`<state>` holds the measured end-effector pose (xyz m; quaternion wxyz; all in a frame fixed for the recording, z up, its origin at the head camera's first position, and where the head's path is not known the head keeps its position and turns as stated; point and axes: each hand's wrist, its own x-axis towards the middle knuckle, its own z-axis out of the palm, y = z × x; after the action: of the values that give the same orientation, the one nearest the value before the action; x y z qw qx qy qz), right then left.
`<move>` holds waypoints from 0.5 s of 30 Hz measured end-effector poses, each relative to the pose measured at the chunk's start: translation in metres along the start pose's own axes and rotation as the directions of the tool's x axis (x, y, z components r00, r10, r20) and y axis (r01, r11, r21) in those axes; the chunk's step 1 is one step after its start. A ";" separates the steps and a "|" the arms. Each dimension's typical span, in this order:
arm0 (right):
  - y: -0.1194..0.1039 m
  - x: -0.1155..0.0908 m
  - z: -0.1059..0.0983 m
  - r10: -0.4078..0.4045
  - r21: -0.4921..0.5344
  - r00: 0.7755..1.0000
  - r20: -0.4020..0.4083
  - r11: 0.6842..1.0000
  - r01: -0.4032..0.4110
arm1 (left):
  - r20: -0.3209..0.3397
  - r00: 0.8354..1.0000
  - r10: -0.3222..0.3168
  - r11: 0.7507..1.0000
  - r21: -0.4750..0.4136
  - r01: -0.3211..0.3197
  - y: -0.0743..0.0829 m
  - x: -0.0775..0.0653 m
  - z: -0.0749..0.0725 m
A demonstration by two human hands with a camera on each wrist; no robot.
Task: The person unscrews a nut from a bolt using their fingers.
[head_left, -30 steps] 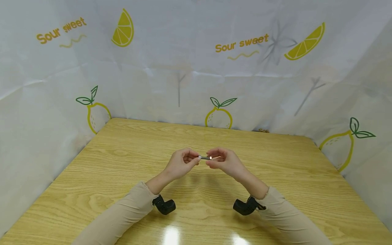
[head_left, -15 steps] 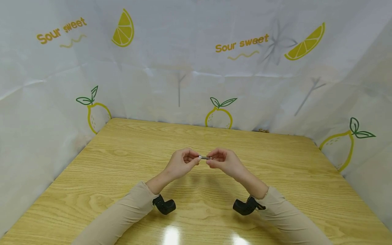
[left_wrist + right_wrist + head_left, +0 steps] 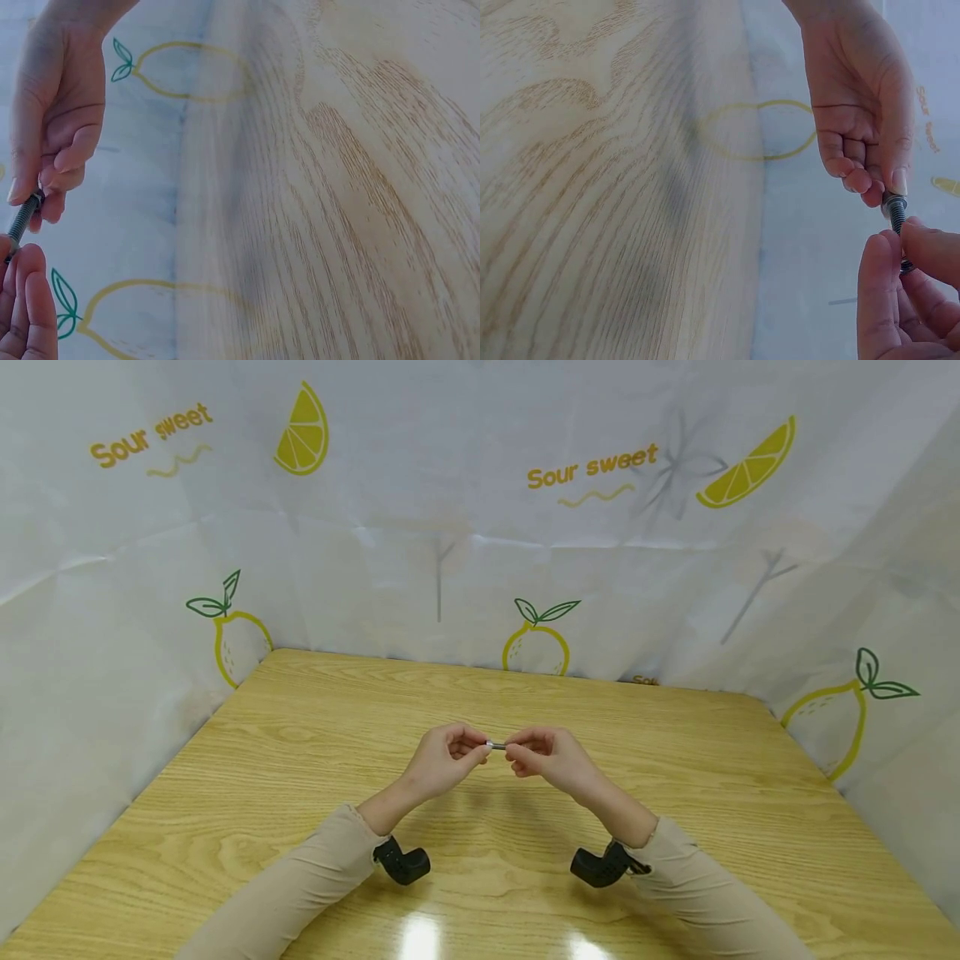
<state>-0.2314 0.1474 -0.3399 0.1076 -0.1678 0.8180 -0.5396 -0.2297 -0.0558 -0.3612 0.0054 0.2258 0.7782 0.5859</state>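
A small threaded metal bolt (image 3: 498,746) is held level above the table between both hands. My left hand (image 3: 442,760) pinches the wide silvery end (image 3: 893,203) of it between thumb and fingers. On the other side, my right hand (image 3: 553,760) has its thumb and index finger around the opposite end, where a dark nut-like ring (image 3: 907,267) shows in the right wrist view. Bare thread (image 3: 21,223) runs between the two hands in the left wrist view. The right fingertips hide most of the bolt's right end in the head view.
Below the hands spreads a wood-grain table (image 3: 360,702). A white curtain (image 3: 390,577) printed with lemons surrounds its back and sides. Black wrist cameras are strapped at the left cuff (image 3: 402,863) and the right cuff (image 3: 600,865).
My right thumb and index finger, spread around the bolt's right end a second ago, have closed in on it and now cover it. My left hand stays where it was.
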 end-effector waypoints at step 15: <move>0.001 -0.001 -0.002 0.002 -0.007 1.000 0.019 1.000 -0.002 | 0.007 1.000 0.011 1.000 -0.027 -0.011 -0.001 0.000 0.000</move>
<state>-0.2316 0.1496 -0.3405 0.1151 -0.1725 0.8191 -0.5349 -0.2298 -0.0560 -0.3620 0.0081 0.2320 0.7690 0.5957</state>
